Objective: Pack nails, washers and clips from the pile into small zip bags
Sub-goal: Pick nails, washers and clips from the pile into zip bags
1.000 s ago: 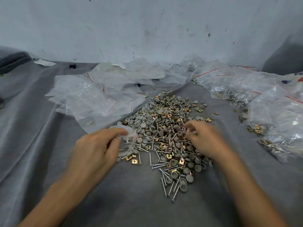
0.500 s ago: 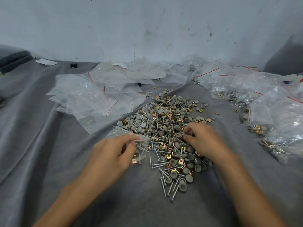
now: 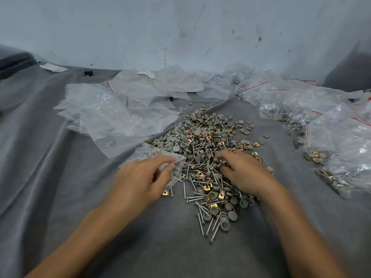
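Head view, only one there is: my left hand (image 3: 138, 181) pinches a small clear plastic zip bag (image 3: 152, 155) btwn thumb & fingers, right at the left edge of the pile of silver nails, grey round washers & brass-coloured square clips (image 3: 202, 145). The pile sits mid-way across the grey cloth-covered worktop (image 3: 60, 187). My right hand (image 3: 241, 171) is down on the pile w/ fingers curled into it. It's too blurred to say if anything's actually pinched, so can't tell. Main worry, imo: the bag looks crumpled, mouth not clearly open, so whatever I bring over could miss & drop back. Nails lie criss-crossed, so lifting one prob drags neighbours & flicks clips off onto the cloth, where folds would hide them. Points are sharp too, so they could prick a fingertip or poke thru the thin film if I stuff them in point-first. Round washers at the near edge could roll toward me. The heap of empty clear zip bags (image 3: 112, 117) lies just behind-left, touching the pile, so strays may slip under it. The filled clear bags (image 3: 331, 137) to the right sit near enough that a half-done bag set down there could get mixed in.
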The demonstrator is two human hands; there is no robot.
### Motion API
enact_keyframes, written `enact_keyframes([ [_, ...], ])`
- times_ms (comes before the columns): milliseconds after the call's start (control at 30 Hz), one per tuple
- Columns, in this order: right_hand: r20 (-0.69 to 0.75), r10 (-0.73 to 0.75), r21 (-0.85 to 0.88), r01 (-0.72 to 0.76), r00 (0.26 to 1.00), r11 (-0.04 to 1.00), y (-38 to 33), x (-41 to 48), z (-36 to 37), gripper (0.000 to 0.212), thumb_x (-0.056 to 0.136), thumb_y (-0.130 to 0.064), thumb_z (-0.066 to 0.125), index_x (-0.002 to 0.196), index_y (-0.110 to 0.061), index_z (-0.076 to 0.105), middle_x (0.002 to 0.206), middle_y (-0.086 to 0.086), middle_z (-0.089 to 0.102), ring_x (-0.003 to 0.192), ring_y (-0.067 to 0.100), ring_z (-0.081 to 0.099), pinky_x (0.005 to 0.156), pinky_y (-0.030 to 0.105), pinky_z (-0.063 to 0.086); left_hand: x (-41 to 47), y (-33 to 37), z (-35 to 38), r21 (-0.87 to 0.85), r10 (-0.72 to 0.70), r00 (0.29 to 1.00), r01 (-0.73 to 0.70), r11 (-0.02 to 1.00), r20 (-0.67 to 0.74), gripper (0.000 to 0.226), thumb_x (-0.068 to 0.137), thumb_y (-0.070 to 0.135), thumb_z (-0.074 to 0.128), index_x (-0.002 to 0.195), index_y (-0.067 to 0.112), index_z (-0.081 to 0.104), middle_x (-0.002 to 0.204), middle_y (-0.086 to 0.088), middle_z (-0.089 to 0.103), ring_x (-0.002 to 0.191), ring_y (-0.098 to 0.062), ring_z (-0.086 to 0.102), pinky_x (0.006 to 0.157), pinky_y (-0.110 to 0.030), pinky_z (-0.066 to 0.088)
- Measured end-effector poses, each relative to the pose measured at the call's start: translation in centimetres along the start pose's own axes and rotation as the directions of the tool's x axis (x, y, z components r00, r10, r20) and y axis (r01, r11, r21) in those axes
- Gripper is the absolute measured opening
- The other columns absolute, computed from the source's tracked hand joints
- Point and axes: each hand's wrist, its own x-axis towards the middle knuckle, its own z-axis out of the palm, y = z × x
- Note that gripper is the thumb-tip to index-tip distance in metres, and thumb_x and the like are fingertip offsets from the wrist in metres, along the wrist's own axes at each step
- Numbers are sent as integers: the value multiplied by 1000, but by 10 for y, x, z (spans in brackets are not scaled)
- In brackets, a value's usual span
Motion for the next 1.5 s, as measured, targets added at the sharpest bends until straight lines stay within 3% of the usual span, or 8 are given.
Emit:
enact_keyframes([
  [233,-119,10,88,1,993,996,4,-2,4,10,103,-35,54,96,-28,56,86,-8,60,77,12,56,68,37,46,-2,-10,2,-54,-3,999,5,999,35,24,97,48,52,112,42,69,62,27,59,61,2,57,53,-23,38],
  [500,-280,29,127,7,960,992,3,-5,2,26,106,-33,43,88,-16,52,84,2,57,79,23,54,75,46,47,-1,-9,4,-117,-11,1000,11,993,-3,38,92,59,42,110,42,71,63,23,60,60,-3,59,52,-22,36],
  [633,-273,-9,237,76,962,969,-4,-7,3,29,107,-30,42,83,-15,47,79,1,50,72,18,47,62,38,36,0,-10,4,-92,-31,999,30,995,-16,25,96,43,53,108,37,75,66,42,57,65,13,58,54,-16,33],
  [800,-224,-131,558,238,966,795,-26,-21,7,23,105,-40,48,98,-24,63,71,-5,56,64,13,52,60,31,45,4,-12,5,-189,-106,994,109,976,27,29,99,40,51,116,37,73,66,28,63,66,3,61,58,-21,39],
  [967,-159,-336,659,353,928,664,-57,-30,23,16,105,-33,54,96,-25,65,67,-13,47,60,6,43,56,26,35,6,-10,6,-307,-113,989,137,942,92,26,95,38,50,105,48,72,59,21,62,59,2,58,56,-15,38],
  [1133,-230,-348,527,417,909,740,-67,-32,30,16,104,-29,53,98,-35,66,78,-16,62,72,2,56,65,19,39,8,-3,4,-409,-99,988,141,902,122,38,92,37,48,91,72,62,59,16,64,54,4,55,54,-17,41],
  [1300,-345,-309,498,452,886,740,-71,-32,31,21,103,-25,57,113,-31,74,106,-20,71,106,-2,63,87,11,45,9,-3,4,-474,-133,982,181,862,133,32,90,37,50,86,62,69,59,21,64,57,8,57,57,-11,40],
  [1500,-370,-224,618,419,902,665,-71,-33,31,16,92,-32,73,103,-37,62,80,-16,66,67,2,59,60,16,46,8,-6,6,-497,-159,975,217,840,157,27,89,40,50,99,51,73,57,11,63,57,-3,59,62,-28,46],
])
